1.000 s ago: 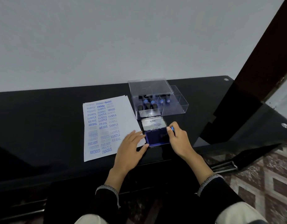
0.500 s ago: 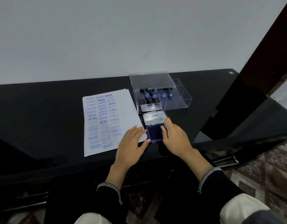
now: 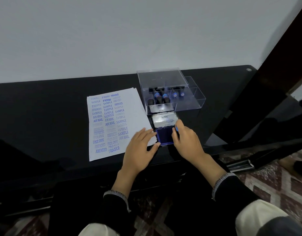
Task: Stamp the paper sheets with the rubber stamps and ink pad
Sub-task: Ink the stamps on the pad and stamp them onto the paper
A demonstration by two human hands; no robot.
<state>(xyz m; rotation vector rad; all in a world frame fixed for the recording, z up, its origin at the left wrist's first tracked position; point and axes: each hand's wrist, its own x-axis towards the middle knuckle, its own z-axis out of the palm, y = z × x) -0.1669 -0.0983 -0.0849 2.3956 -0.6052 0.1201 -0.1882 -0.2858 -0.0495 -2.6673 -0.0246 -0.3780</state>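
So on the black table (image 3: 44,108), the paper (image 3: 112,123) sits left of center, running from mid-table down toward the front edge, already covered in blue stamps like SAMPLE, AIR MAIL, FAX OUT, AMENDED and FRAGILE. The left hand (image 3: 140,150) lies flat, fingers straight, on the paper's near right corner, thumb touching the ink pad (image 3: 164,136). That pad is open near the front edge just right of the paper, its silver lid (image 3: 164,120) flipped back. The right hand (image 3: 186,142) is curled around a stamp (image 3: 176,129) over the pad's right side; only its blue tip shows. Behind, toward the back edge, a clear box (image 3: 189,103) holds more stamps (image 3: 161,97).
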